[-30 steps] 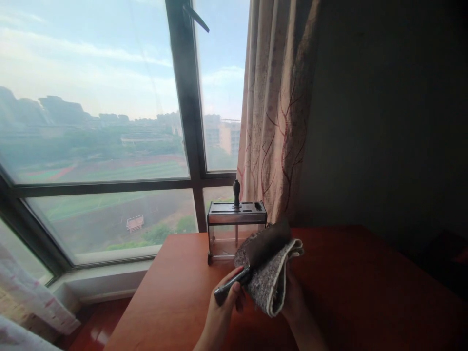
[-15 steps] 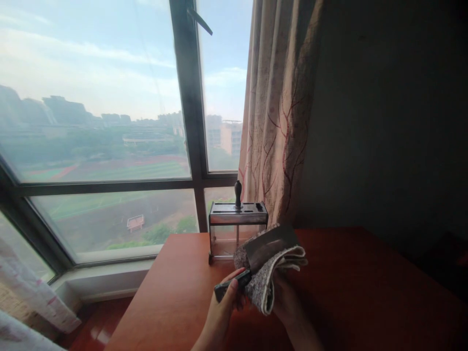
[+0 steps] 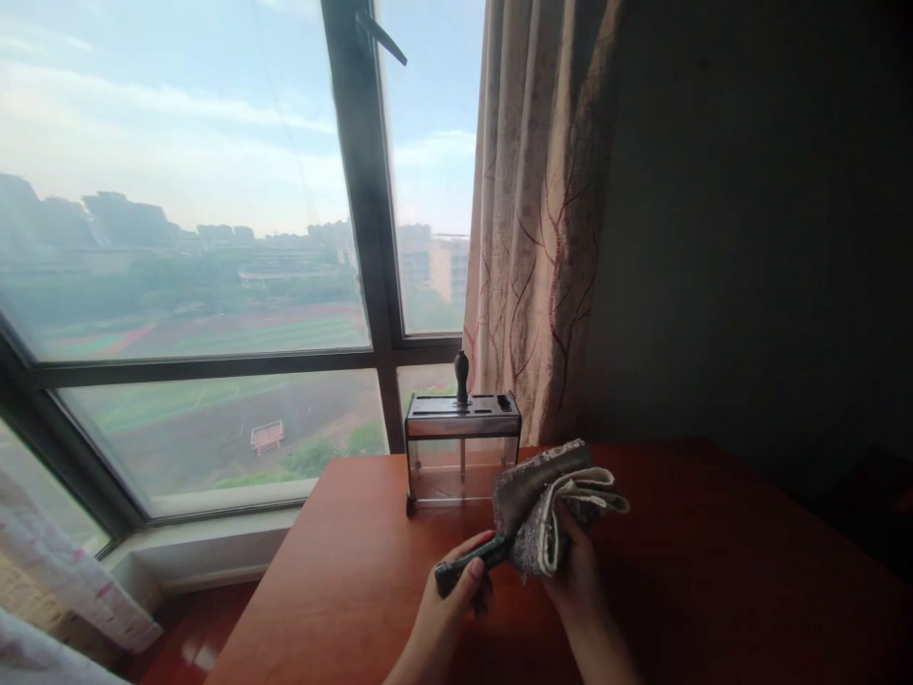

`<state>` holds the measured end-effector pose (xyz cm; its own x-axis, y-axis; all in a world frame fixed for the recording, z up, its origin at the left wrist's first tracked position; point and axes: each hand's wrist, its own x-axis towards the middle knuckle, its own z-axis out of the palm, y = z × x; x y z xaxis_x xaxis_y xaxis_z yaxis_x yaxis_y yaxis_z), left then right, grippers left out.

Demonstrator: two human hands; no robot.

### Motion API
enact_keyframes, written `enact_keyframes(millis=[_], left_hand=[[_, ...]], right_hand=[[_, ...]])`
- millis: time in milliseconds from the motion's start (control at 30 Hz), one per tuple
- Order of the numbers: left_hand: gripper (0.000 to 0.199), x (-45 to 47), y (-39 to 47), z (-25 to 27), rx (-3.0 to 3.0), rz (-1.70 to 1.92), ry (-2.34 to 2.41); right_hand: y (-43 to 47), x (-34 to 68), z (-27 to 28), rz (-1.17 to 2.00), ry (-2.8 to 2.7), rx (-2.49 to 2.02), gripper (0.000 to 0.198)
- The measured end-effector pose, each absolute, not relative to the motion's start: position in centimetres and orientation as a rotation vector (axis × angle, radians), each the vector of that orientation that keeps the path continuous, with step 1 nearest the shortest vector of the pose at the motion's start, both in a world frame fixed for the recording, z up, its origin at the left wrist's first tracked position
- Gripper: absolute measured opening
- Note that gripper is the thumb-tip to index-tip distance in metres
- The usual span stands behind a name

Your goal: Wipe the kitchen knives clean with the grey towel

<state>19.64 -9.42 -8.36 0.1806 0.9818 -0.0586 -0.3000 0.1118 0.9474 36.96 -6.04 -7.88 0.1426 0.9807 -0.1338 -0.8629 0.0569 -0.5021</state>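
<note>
My left hand point(image 3: 460, 582) is closed around the dark handle of a cleaver point(image 3: 538, 480), whose broad blade points up and to the right. A folded grey, fuzzy cloth point(image 3: 546, 523) with pale edges wraps around the blade, covering part of both faces. My right hand point(image 3: 574, 561) grips the cloth from behind and below; its fingers are mostly hidden by the folds. Just behind the cleaver stands a knife block point(image 3: 463, 414) with a metal slotted top and clear sides. One knife with a dark handle point(image 3: 461, 379) sits upright in it.
Everything is over a reddish-brown wooden table point(image 3: 342, 571). Beyond it are a large window point(image 3: 214, 357) with a dark frame and a patterned curtain point(image 3: 542, 238). A dark wall point(image 3: 728, 238) is on the right. Another light curtain point(image 3: 86, 561) hangs at lower left.
Both hands have moved right with the cleaver and cloth. The cloth now covers more of the blade, and its folds have shifted up and right. The knife block stays put.
</note>
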Motion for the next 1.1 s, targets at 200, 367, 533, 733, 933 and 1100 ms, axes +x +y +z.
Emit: enact_keyframes(millis=[200,367,533,733,933,1100], left_hand=[[0.07,19.5,-9.5,-8.2,1.0,1.132,0.885],[0.068,19.9,-9.4,-8.7,0.99,1.188,0.888],[0.07,20.3,-9.3,-9.6,1.001,1.187,0.896],[0.061,20.2,-10.0,-8.5,0.815,1.376,0.961],[0.056,19.1,-9.9,-7.4,0.832,1.283,0.972],[0.053,18.7,-9.7,-7.3,0.678,1.264,0.828]], right_hand=[[-5.8,41.0,-6.9,1.417,-0.087,-0.451,0.022],[-6.2,39.1,-6.6,1.437,-0.086,-0.437,0.027],[-7.1,34.8,-7.5,1.438,-0.195,-0.562,0.031],[-8.6,31.5,-6.6,1.338,-0.519,-0.748,0.055],[-8.5,31.9,-5.9,1.278,-0.63,-0.869,0.058],[-8.4,32.4,-5.6,1.243,-0.625,-0.838,0.056]])
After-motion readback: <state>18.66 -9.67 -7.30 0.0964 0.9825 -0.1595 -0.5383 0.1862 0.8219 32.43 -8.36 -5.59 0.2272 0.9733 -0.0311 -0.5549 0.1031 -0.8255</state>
